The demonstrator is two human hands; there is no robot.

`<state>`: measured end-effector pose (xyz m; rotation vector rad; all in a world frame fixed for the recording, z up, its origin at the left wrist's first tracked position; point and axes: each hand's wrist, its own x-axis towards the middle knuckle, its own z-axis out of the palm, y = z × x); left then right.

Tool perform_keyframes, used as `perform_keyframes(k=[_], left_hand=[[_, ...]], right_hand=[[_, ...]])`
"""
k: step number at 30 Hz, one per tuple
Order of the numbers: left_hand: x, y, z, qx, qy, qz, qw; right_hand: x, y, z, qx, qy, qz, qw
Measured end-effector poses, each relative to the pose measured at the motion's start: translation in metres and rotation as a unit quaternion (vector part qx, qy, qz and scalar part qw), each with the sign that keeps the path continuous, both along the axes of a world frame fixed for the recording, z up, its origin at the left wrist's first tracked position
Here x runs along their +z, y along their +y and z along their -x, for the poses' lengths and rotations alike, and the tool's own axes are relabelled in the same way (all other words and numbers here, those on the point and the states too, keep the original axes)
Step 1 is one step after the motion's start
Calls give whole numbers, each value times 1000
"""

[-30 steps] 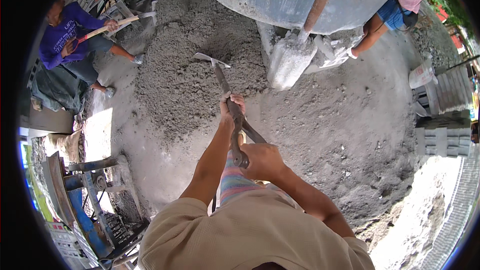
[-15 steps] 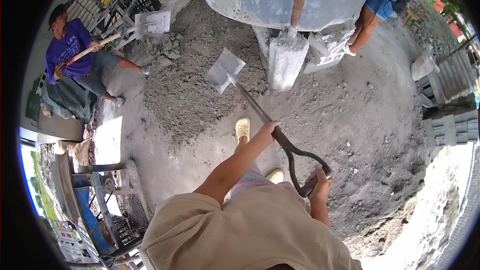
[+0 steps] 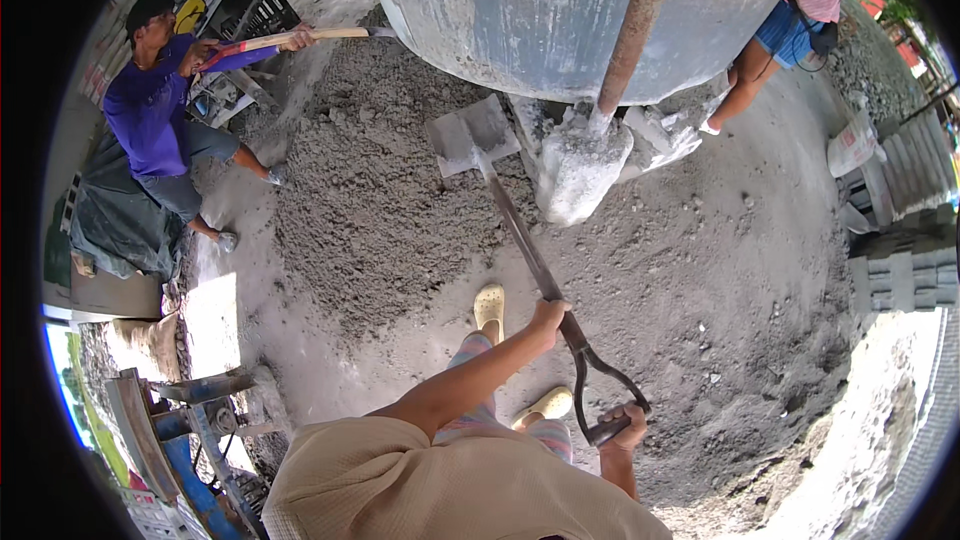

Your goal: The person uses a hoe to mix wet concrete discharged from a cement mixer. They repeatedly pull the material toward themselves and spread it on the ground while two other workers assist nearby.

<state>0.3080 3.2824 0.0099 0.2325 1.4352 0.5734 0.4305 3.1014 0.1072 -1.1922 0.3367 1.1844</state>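
Observation:
A shovel point(image 3: 520, 230) with a brown shaft slants away from me, both my hands on it. My left hand point(image 3: 549, 317) is wrapped round the lower shaft, just ahead of where the handle forks. On the crossbar of the D-shaped grip, my right hand point(image 3: 624, 427) is closed. The flat square blade point(image 3: 472, 136), coated in grey dust, is at the right side of a heap of grey sand-like mix point(image 3: 370, 180). It looks bare on top; whether it touches the heap I cannot tell. Just beyond stands a large grey metal drum point(image 3: 540, 20).
A crusted concrete support point(image 3: 585, 165) and a rusty pipe point(image 3: 643, 25) stand near the blade. At left, a person in purple point(image 3: 150, 100) holds a long-handled shovel toward the drum. Another person point(image 3: 790, 25) bends at its right. A blue metal frame point(image 3: 205, 470) stands near left.
My view has shifted closer to the drum. My shovel blade has moved right, toward the drum's support. The person in purple has raised their shovel from low at the left to the drum's rim.

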Motion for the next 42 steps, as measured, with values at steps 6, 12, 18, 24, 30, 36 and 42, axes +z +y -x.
perform_keyframes(k=[6, 12, 18, 24, 30, 36, 42], left_hand=[[113, 131, 128, 12, -57, -282, 958], [53, 113, 168, 74, 26, -91, 993], [8, 133, 161, 9, 8, 31, 999], [-5, 170, 84, 149, -217, 60, 963], [-45, 131, 68, 161, -218, -11, 962], [-33, 69, 99, 263, -335, -17, 905], [-8, 1, 141, 453, -703, -123, 533]], right_hand=[[-41, 310, 75, 44, -77, -14, 996], [-94, 254, 127, 38, -1, 45, 998], [-33, 237, 128, 114, 34, -46, 992], [-2, 157, 80, 123, 19, -47, 991], [8, 103, 74, 155, -16, -80, 985], [67, 84, 82, 334, -172, -157, 913], [148, 95, 116, 649, -432, -255, 572]])
